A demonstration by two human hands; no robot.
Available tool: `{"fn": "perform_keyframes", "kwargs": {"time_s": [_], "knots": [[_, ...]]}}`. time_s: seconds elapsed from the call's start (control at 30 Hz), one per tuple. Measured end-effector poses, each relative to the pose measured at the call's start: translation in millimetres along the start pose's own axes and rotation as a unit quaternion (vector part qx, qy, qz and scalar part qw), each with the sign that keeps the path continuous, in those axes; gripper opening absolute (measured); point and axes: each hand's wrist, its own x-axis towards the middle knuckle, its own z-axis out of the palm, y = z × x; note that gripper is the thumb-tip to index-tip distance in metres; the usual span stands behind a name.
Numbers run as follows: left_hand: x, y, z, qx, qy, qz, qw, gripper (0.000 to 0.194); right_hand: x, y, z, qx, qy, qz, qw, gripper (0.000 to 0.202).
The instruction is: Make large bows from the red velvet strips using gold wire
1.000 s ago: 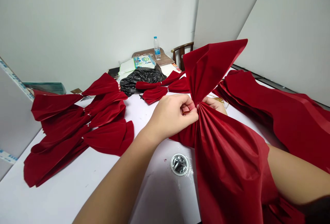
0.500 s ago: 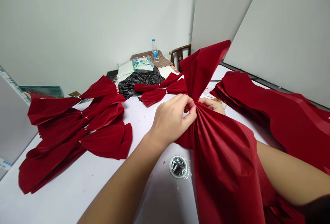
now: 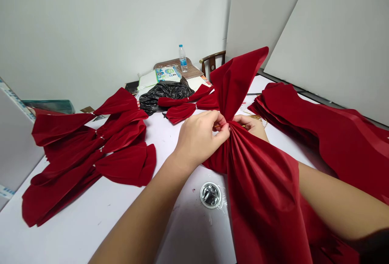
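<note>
A red cloth [image 3: 264,191] is held above the table [image 3: 127,211], right of the middle, gathered into tight folds at a narrow waist; one end is fanned upward and the other is draped down past the lower edge of the view. At the waist the cloth is pinched by the left hand [image 3: 200,134], its thumb and fingers brought narrowly together, and a glint of gold [image 3: 216,126] is seen between them. The right hand [image 3: 251,124] is placed on the far side of the waist with fingers curled; it is partly covered by the cloth, so how firmly anything is gripped there cannot be told. Behind it, gold ties [image 3: 257,117] are laid near a red stack [image 3: 343,146]. On the left, a pile of bows [image 3: 124,165] is spread, each cinched in white, and two more bows [image 3: 206,102] are set beside a black bag [image 3: 165,94]. Farther back, a bottle [image 3: 182,59] is stood on a board [image 3: 194,71]. Below the left hand, a round hole [image 3: 210,195] is set into the table.
</note>
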Motion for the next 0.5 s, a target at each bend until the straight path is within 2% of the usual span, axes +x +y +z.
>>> {"fn": "perform_keyframes", "kwargs": {"time_s": [0.2, 0.5], "knots": [[-1, 2, -1.0, 0.031, 0.002, -0.004, 0.999, 0.008, 0, 4, -3, -0.015, 0.003, -0.008, 1.0, 0.047], [3, 0, -10.6, -0.046, -0.046, -0.005, 0.998, 0.009, 1, 8, -6, -0.01, -0.007, -0.014, 1.0, 0.046]]}}
